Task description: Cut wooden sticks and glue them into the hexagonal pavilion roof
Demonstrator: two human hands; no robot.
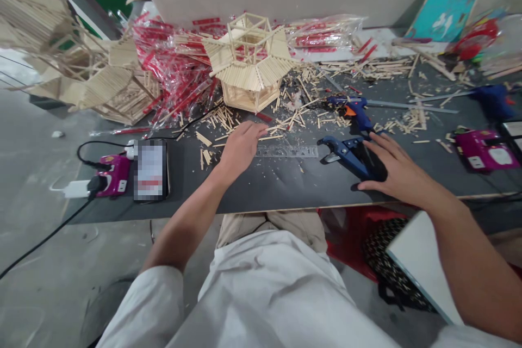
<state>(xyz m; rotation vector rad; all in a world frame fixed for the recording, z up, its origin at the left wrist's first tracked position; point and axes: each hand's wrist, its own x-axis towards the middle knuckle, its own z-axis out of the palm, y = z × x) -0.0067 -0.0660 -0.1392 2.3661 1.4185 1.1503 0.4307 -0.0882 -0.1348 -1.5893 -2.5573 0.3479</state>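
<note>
My left hand (243, 145) is low over the table, its fingers curled together at the left end of a clear ruler (287, 151). Whatever its fingertips pinch, if anything, is hidden. My right hand (402, 169) has its thumb and fingers spread around the handle end of a blue ratchet cutter (351, 155), whose jaws point left; it is not closed on the handles. Behind my left hand stands a small pavilion-like model (255, 65) built from wooden sticks. Cut stick pieces (222, 118) lie scattered around its base.
A blue glue gun (354, 107) lies beyond the cutter, near a long metal ruler (411, 106). At left are a phone (150, 171), a purple power socket (114, 175) with cables, and larger stick models (93, 81). Red-marked plastic wrappers (171, 65) pile up behind.
</note>
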